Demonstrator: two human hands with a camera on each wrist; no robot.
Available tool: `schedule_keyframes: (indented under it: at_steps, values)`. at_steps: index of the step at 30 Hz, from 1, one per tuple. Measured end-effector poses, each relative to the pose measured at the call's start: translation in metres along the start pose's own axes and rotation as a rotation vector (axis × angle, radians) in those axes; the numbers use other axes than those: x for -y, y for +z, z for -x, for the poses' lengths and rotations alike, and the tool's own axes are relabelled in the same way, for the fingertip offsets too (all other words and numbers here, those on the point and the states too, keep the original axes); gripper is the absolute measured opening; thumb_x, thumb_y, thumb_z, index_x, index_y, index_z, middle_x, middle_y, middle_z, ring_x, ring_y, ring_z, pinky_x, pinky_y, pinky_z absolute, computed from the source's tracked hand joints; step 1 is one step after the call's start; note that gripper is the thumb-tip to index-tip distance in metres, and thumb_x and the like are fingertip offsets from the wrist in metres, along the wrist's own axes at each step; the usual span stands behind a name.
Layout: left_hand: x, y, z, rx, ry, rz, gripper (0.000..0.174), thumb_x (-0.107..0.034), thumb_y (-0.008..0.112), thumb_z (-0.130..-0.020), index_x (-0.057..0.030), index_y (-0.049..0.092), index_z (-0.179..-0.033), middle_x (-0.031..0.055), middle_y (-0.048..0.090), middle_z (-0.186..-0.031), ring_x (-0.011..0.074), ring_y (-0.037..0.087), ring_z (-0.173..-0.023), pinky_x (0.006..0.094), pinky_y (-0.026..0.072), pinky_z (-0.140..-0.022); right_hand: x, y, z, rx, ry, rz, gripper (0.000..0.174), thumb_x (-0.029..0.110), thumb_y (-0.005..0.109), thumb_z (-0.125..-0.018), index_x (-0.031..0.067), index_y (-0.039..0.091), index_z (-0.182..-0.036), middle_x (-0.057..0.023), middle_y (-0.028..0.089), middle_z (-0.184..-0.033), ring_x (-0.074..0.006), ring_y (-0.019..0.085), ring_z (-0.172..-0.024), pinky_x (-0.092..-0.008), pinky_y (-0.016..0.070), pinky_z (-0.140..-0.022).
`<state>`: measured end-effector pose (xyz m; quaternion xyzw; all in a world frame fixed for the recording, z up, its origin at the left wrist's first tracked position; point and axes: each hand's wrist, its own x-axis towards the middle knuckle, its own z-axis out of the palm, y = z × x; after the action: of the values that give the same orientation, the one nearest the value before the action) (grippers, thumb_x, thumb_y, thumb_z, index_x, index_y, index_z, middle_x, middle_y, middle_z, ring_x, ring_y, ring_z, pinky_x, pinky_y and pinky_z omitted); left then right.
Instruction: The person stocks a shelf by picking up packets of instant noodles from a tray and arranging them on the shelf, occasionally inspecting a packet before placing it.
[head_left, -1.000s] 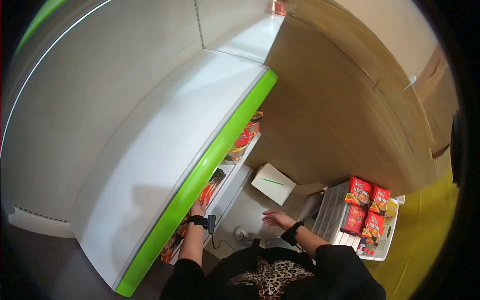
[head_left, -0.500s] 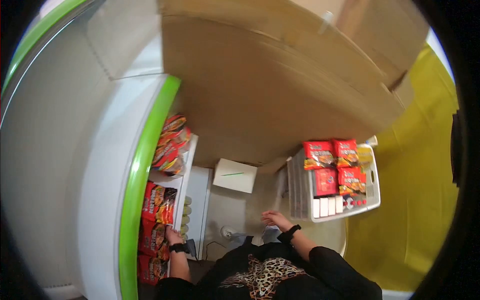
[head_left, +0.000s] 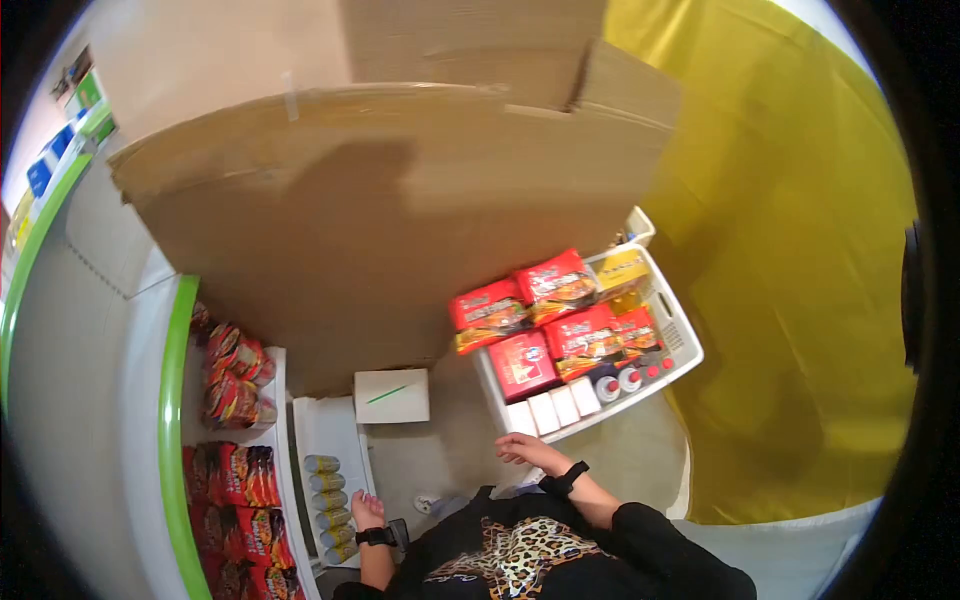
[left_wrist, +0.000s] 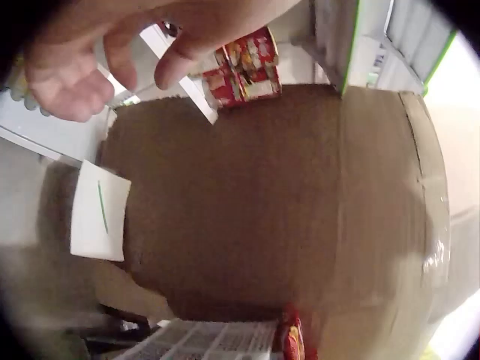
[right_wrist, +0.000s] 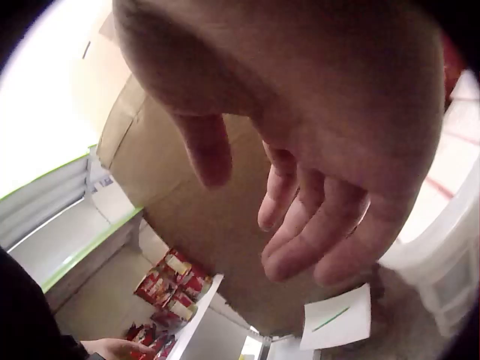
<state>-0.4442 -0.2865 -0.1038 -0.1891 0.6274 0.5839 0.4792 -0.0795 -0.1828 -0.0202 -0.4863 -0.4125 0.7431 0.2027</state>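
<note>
My left hand [head_left: 368, 512] hangs empty beside the lower shelf, where several yellow-grey cans [head_left: 330, 500] stand; in the left wrist view its fingers [left_wrist: 71, 90] are loosely bent around nothing. Red noodle packets [head_left: 262, 535] lie on the shelf to its left, with red noodle cups [head_left: 235, 390] farther back. My right hand [head_left: 532, 453] is empty too, just in front of the white basket [head_left: 690, 345], its fingers relaxed in the right wrist view. Red noodle packets [head_left: 585, 338], a red box [head_left: 522, 365], white boxes [head_left: 546, 412] and bottles with red caps fill much of the basket.
A white box with a green line [head_left: 391, 396] stands on the floor between shelf and basket. Behind it rises a large cardboard sheet [head_left: 400, 230]. Yellow cloth [head_left: 790, 300] hangs on the right. The shelf's green edge [head_left: 175, 420] runs along the left.
The head view has swung right, bringing the basket nearer the middle. My left hand has come away from the shelf of red packets, holding nothing. My right hand is now closer to the basket.
</note>
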Motion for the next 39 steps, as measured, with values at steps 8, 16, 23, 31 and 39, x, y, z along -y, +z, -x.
schedule_keyframes:
  at_steps: [8, 16, 23, 31, 39]
  values:
    - [0.094, 0.166, 0.129, 0.564, 0.173, -0.558, 0.030, -0.023, 0.047, -0.078, -0.0095, 0.047, -0.105, 0.0053, 0.052, -0.095, 0.0139, 0.048, -0.085, 0.0278, 0.0387, -0.067, -0.030, -0.124, 0.118, -0.326, -0.078, -0.216, 0.029, 0.025, 0.048, -0.081, 0.0086, 0.050, -0.105, -0.0044, 0.057, -0.096, -0.0121, 0.053, -0.082, -0.0246, 0.0396, -0.071]
    - [0.142, 0.245, 0.202, 0.958, 0.389, -1.016, 0.025, -0.013, 0.048, -0.078, -0.0014, 0.049, -0.101, 0.0059, 0.056, -0.085, 0.0122, 0.050, -0.079, 0.0232, 0.0386, -0.069, -0.091, -0.162, 0.153, -0.465, -0.079, -0.421, 0.028, 0.026, 0.048, -0.081, 0.0102, 0.050, -0.104, -0.0034, 0.057, -0.094, -0.0107, 0.053, -0.080, -0.0227, 0.0390, -0.068]
    - [0.136, 0.273, 0.213, 1.045, 0.413, -1.058, 0.027, -0.018, 0.047, -0.080, -0.0035, 0.048, -0.103, 0.0055, 0.056, -0.091, 0.0118, 0.050, -0.084, 0.0242, 0.0379, -0.072, -0.076, -0.172, 0.133, -0.427, -0.043, -0.430, 0.027, 0.025, 0.046, -0.082, 0.0101, 0.050, -0.104, -0.0036, 0.057, -0.094, -0.0102, 0.054, -0.079, -0.0214, 0.0391, -0.067]
    - [0.151, 0.332, 0.229, 1.350, 0.343, -1.114, 0.027, -0.012, 0.047, -0.082, 0.0000, 0.044, -0.107, 0.0077, 0.052, -0.094, 0.0139, 0.048, -0.092, 0.0247, 0.0377, -0.081, -0.006, -0.216, 0.116, -0.503, -0.251, -0.441, 0.025, 0.021, 0.045, -0.082, 0.0068, 0.050, -0.102, -0.0050, 0.057, -0.093, -0.0110, 0.054, -0.077, -0.0227, 0.0404, -0.068]
    - [0.182, 0.367, 0.242, 1.501, 0.208, -1.135, 0.032, -0.019, 0.048, -0.083, -0.0004, 0.043, -0.109, 0.0086, 0.052, -0.095, 0.0136, 0.050, -0.090, 0.0251, 0.0393, -0.078, 0.025, -0.274, 0.091, -0.653, -0.205, -0.526, 0.024, 0.021, 0.047, -0.080, 0.0064, 0.050, -0.098, -0.0053, 0.058, -0.087, -0.0117, 0.055, -0.075, -0.0242, 0.0409, -0.066]
